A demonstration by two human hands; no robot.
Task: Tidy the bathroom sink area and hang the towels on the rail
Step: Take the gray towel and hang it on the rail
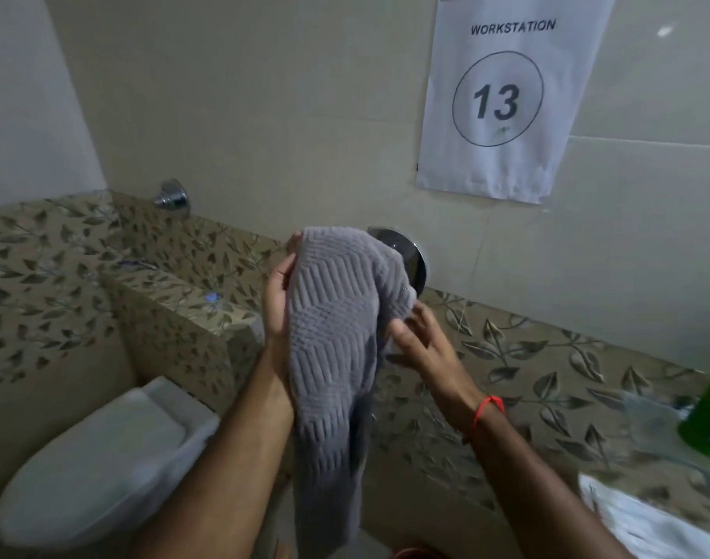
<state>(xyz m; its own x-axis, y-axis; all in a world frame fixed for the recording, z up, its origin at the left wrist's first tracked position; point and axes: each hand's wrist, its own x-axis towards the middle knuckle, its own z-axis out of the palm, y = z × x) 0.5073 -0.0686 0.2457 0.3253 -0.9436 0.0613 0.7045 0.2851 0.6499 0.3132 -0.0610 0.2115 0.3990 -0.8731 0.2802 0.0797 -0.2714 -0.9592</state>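
Grey ribbed-chevron towel (337,336); beige leaf-patterned tiles (527,373); white toilet (99,461); green bottle (708,417).

The grey towel (337,357) hides most of a chrome wall plate (414,260); a green bottle (708,417) is cropped at the right edge.

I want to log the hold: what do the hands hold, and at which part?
Both hold the grey towel: the left hand at its upper left edge, the right hand at its right side, lower end hanging free.
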